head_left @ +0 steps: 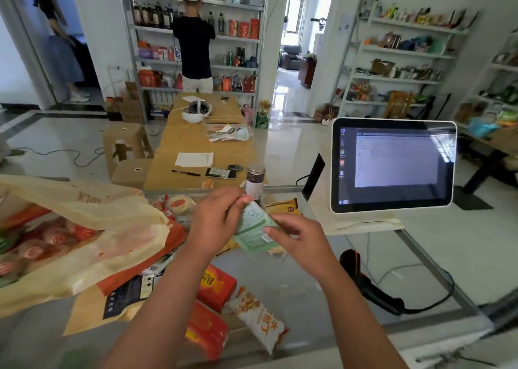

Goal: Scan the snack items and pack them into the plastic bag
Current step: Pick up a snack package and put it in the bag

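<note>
A flat green snack packet (253, 233) is held above the glass counter (302, 293) by both hands. My left hand (217, 217) pinches its top edge and my right hand (300, 235) grips its right side. The cream plastic bag (92, 223) lies open at the left with red and orange packs showing inside. Loose snacks lie below my arms: two red packets (217, 286) (207, 331) and a white-and-orange packet (259, 319). The black and orange barcode scanner (364, 282) lies on the counter to the right of my right forearm.
A white touchscreen register (392, 165) stands at the right. A dark jar (255, 181), a yellow packet (283, 206) and a round wrapped snack (179, 204) sit behind my hands. A wooden table (179, 144), stools, stocked shelves and a person are beyond the counter.
</note>
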`<move>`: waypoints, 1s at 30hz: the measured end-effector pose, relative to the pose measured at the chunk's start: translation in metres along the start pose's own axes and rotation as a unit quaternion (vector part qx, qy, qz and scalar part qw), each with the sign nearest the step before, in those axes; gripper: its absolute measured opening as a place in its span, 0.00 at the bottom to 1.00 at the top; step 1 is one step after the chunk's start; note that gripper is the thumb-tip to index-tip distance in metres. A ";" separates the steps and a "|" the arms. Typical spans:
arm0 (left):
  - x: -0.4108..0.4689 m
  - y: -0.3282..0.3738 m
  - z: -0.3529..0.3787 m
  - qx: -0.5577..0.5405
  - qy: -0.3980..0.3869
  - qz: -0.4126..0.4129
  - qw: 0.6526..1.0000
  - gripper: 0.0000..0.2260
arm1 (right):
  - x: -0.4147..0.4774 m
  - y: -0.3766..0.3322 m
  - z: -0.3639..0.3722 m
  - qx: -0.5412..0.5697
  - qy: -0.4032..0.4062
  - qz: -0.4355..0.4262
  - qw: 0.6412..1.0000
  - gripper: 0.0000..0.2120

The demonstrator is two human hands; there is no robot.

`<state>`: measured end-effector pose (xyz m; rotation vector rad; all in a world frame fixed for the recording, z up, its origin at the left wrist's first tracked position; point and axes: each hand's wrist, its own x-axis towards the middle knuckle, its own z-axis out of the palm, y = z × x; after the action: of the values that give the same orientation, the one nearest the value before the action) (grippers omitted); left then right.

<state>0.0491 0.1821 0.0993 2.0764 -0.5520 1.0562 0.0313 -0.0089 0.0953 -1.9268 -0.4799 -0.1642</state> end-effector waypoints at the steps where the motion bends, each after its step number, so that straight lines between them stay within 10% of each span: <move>1: -0.001 -0.002 -0.002 -0.011 -0.001 0.002 1.000 0.12 | -0.001 0.000 0.003 0.011 0.000 0.004 1.000 0.12; 16: 0.024 0.014 0.014 -0.162 -0.100 -0.090 0.978 0.05 | -0.023 -0.008 0.003 0.134 -0.021 0.149 0.979 0.12; 19: 0.030 0.028 0.029 -0.093 0.007 -0.164 0.982 0.14 | -0.023 -0.002 -0.012 0.197 0.043 0.170 0.965 0.09; 23: 0.022 0.039 0.061 -0.320 -0.040 -0.519 0.792 0.33 | -0.024 0.006 -0.035 0.312 0.117 0.183 0.925 0.11; 26: 0.002 0.061 0.084 -0.553 -0.219 -0.544 0.592 0.23 | -0.024 0.018 -0.052 0.305 0.120 0.183 0.927 0.11; 30: -0.026 0.082 0.125 -0.584 -0.188 -0.534 0.582 0.18 | -0.026 0.047 -0.065 0.257 0.131 0.188 0.939 0.10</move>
<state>0.0440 0.0352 0.0624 0.9412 -0.0041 -0.4895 0.0335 -0.0904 0.0728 -1.4198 0.0345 -0.0379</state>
